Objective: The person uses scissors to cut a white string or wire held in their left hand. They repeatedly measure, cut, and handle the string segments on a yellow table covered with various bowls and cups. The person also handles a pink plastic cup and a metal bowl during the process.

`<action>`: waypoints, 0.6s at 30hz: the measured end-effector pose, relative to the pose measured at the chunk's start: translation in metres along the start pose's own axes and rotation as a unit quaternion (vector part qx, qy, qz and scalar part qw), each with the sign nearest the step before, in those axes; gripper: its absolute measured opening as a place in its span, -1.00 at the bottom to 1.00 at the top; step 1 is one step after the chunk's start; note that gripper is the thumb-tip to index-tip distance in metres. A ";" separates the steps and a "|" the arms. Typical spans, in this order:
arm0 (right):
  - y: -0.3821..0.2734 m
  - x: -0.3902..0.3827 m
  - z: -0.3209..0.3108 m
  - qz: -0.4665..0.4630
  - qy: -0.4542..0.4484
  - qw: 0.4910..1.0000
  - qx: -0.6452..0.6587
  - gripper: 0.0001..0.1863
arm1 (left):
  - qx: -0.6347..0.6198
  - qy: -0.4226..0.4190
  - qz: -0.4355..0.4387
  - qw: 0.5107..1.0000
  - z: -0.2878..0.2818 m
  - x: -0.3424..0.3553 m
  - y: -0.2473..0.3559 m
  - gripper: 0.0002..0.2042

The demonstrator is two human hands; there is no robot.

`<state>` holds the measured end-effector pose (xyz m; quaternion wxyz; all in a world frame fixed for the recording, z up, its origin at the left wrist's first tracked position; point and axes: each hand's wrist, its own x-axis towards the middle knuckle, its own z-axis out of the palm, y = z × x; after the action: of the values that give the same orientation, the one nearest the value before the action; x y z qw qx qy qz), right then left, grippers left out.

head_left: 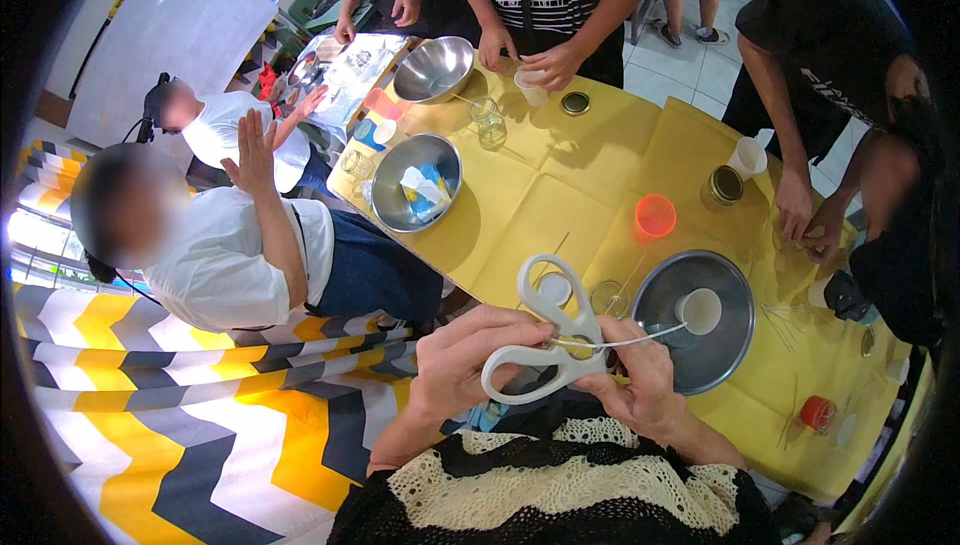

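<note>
A pair of scissors [566,352] with white handles is held up in front of me, its two loops spread apart. My right hand [645,380] is closed around the blade end, which its fingers mostly hide. My left hand [462,353] is closed at the handle side, fingertips pinched on one end of a thin white cord [640,338]. The cord runs across the scissors to the right hand and sticks out past it. Beyond lies a dark-rimmed metal bowl [745,320], with a white cup [699,311] in it.
A yellow-covered table [560,210] bears metal bowls [447,63], an orange cup [655,216], glass jars [489,128], thin sticks [778,327] and a red-filled jar [817,413]. Several people stand around it; one in white [215,255] is at my left, beside a zigzag curtain [200,425].
</note>
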<state>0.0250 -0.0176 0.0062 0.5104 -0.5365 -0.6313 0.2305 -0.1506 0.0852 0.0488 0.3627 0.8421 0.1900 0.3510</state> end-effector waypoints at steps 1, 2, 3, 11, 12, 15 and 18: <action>-0.001 0.000 0.000 0.001 -0.001 1.000 0.001 -0.48 | -0.005 0.006 0.000 1.000 0.001 -0.001 0.000 -0.69; -0.002 -0.001 0.000 0.003 -0.002 1.000 0.002 -0.49 | -0.010 0.013 0.000 1.000 0.002 -0.002 -0.001 -0.69; -0.002 -0.001 0.001 0.005 -0.001 1.000 0.006 -0.48 | -0.010 0.025 0.000 1.000 0.004 -0.004 -0.001 -0.69; -0.010 0.005 0.007 -0.007 0.005 0.999 0.044 -0.37 | -0.021 0.160 -0.056 0.985 0.022 -0.015 0.006 -0.76; -0.010 0.005 0.008 -0.009 0.008 0.999 0.044 -0.36 | -0.020 0.164 -0.053 0.985 0.024 -0.015 0.007 -0.76; -0.010 0.006 0.009 -0.007 0.009 0.999 0.033 -0.35 | -0.019 0.173 -0.040 0.984 0.026 -0.015 0.006 -0.76; -0.013 0.008 0.008 0.010 0.002 1.000 0.010 -0.35 | -0.034 0.178 -0.042 0.983 0.028 -0.017 0.002 -0.74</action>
<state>0.0128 -0.0130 0.0176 0.5150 -0.5380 -0.6224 0.2406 -0.1415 0.0611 0.0288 0.3658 0.7447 0.2742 0.4861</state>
